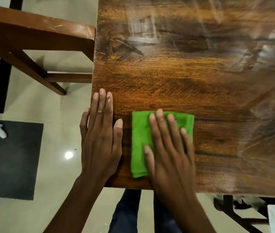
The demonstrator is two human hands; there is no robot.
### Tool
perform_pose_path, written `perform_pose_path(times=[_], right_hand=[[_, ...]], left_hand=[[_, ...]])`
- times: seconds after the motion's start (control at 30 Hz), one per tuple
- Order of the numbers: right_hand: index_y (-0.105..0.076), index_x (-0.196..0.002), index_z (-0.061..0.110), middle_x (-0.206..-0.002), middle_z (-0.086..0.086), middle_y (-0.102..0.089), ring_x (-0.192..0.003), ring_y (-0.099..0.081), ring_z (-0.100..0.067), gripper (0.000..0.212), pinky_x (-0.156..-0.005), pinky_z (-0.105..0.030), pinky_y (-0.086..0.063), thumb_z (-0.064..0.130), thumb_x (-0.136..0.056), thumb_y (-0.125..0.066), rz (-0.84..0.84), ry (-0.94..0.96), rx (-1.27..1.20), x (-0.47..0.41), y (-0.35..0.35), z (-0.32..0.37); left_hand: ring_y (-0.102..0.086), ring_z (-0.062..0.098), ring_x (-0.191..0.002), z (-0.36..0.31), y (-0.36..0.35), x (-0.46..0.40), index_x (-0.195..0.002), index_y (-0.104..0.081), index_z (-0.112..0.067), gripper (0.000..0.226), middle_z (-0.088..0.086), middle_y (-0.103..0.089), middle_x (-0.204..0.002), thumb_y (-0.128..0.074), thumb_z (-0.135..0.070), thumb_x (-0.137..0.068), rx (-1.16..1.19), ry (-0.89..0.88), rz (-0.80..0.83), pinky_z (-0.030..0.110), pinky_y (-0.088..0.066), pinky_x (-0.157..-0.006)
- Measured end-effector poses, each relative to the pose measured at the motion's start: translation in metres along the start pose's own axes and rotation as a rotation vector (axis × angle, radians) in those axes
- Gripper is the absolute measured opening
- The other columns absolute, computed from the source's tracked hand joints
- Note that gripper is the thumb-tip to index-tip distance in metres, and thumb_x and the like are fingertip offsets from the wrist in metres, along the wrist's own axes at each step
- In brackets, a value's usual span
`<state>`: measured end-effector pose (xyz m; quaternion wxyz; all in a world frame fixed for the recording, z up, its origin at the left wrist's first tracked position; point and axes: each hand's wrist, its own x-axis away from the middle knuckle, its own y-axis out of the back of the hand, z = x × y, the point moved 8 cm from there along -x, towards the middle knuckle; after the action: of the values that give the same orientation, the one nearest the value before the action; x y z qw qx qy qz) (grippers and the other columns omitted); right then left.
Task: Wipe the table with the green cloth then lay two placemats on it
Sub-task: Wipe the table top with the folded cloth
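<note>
A folded green cloth [140, 142] lies flat on the brown wooden table [192, 78], near the table's front left corner. My right hand [168, 148] presses down on the cloth with straight fingers and covers its right half. Just left of the cloth, my left hand [99, 137] rests flat on the table at its left edge, fingers straight and together, apart from the cloth. No placemats are in view.
A brown wooden chair [37, 41] stands at the table's left side, its frame touching the table edge. Pale floor tiles and a dark mat [14, 158] lie to the left. My legs show below the front edge. Dark furniture legs stand at the lower right.
</note>
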<state>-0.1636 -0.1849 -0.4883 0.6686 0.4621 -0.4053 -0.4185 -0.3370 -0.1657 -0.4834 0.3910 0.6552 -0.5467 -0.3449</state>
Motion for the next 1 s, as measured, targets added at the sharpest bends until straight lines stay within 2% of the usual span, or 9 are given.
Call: perform_pose_path(times=[0.13, 0.23, 0.4, 0.53, 0.77, 0.83, 0.93, 1.0], right_hand=[[-0.008, -0.171, 0.023, -0.179, 0.003, -0.002, -0.165, -0.001, -0.016, 0.066, -0.131, -0.052, -0.018, 0.045, -0.112, -0.027, -0.113, -0.208, 0.008, -0.031, 0.030, -0.087], [-0.010, -0.171, 0.023, -0.179, 0.002, -0.004, -0.165, -0.002, -0.015, 0.064, -0.131, -0.051, -0.016, 0.044, -0.113, -0.026, -0.119, -0.306, 0.023, -0.018, 0.041, -0.132], [-0.011, -0.171, 0.019, -0.179, -0.002, -0.004, -0.166, -0.001, -0.020, 0.065, -0.131, -0.054, -0.018, 0.040, -0.112, -0.030, -0.079, -0.303, 0.005, 0.032, 0.029, -0.104], [-0.012, -0.171, 0.021, -0.179, 0.001, -0.004, -0.166, -0.003, -0.019, 0.068, -0.131, -0.051, -0.019, 0.041, -0.111, -0.037, -0.016, -0.222, 0.007, 0.057, 0.014, -0.078], [-0.015, -0.170, 0.019, -0.179, 0.000, -0.009, -0.165, -0.006, -0.017, 0.065, -0.130, -0.052, -0.021, 0.042, -0.112, -0.033, -0.130, -0.276, 0.039, 0.044, 0.046, -0.178], [-0.014, -0.171, 0.020, -0.179, -0.001, -0.008, -0.165, -0.004, -0.017, 0.065, -0.130, -0.050, -0.018, 0.043, -0.113, -0.032, -0.160, -0.262, 0.019, 0.018, 0.055, -0.203], [-0.014, -0.171, 0.018, -0.179, -0.004, -0.008, -0.166, -0.004, -0.021, 0.066, -0.131, -0.049, -0.013, 0.050, -0.114, -0.027, -0.180, -0.207, 0.020, -0.022, 0.061, -0.218], [-0.013, -0.171, 0.017, -0.179, -0.006, -0.008, -0.166, -0.005, -0.023, 0.068, -0.131, -0.048, -0.012, 0.053, -0.113, -0.022, -0.177, -0.201, 0.056, -0.034, 0.061, -0.219]], left_hand=[[-0.002, 0.017, -0.166, 0.001, -0.009, -0.003, -0.171, -0.011, -0.012, 0.066, 0.005, -0.004, -0.179, -0.024, -0.039, -0.112, -0.116, 0.006, 0.053, 0.050, -0.011, -0.133], [0.002, 0.019, -0.166, 0.000, -0.011, -0.005, -0.171, -0.006, -0.012, 0.067, 0.007, 0.000, -0.179, -0.024, -0.040, -0.113, -0.173, 0.016, 0.078, 0.048, -0.008, -0.134], [0.004, 0.019, -0.166, 0.001, -0.012, -0.002, -0.171, -0.003, -0.013, 0.068, 0.007, 0.002, -0.179, -0.020, -0.044, -0.113, -0.198, 0.022, 0.096, 0.047, -0.007, -0.134], [0.004, 0.018, -0.166, 0.002, -0.011, -0.001, -0.171, -0.002, -0.015, 0.068, 0.005, 0.002, -0.180, -0.020, -0.044, -0.112, -0.177, 0.023, 0.087, 0.051, -0.008, -0.133], [0.005, 0.024, -0.166, 0.007, -0.025, -0.002, -0.171, 0.003, -0.016, 0.070, 0.004, 0.008, -0.179, -0.015, -0.046, -0.111, -0.229, 0.007, 0.121, 0.058, -0.013, -0.132], [0.004, 0.025, -0.166, -0.022, -0.028, 0.000, -0.170, 0.003, -0.013, 0.070, 0.007, 0.008, -0.179, -0.016, -0.046, -0.111, -0.267, -0.039, 0.129, 0.057, -0.014, -0.132], [-0.001, 0.026, -0.166, -0.120, -0.049, -0.006, -0.170, -0.006, -0.008, 0.065, 0.012, -0.002, -0.179, -0.025, -0.038, -0.115, -0.129, -0.122, 0.033, 0.054, -0.010, -0.133], [-0.005, 0.024, -0.166, -0.181, -0.073, -0.014, -0.170, -0.011, -0.007, 0.063, 0.012, -0.008, -0.178, -0.024, -0.036, -0.115, -0.113, -0.163, -0.003, 0.050, -0.011, -0.133]])
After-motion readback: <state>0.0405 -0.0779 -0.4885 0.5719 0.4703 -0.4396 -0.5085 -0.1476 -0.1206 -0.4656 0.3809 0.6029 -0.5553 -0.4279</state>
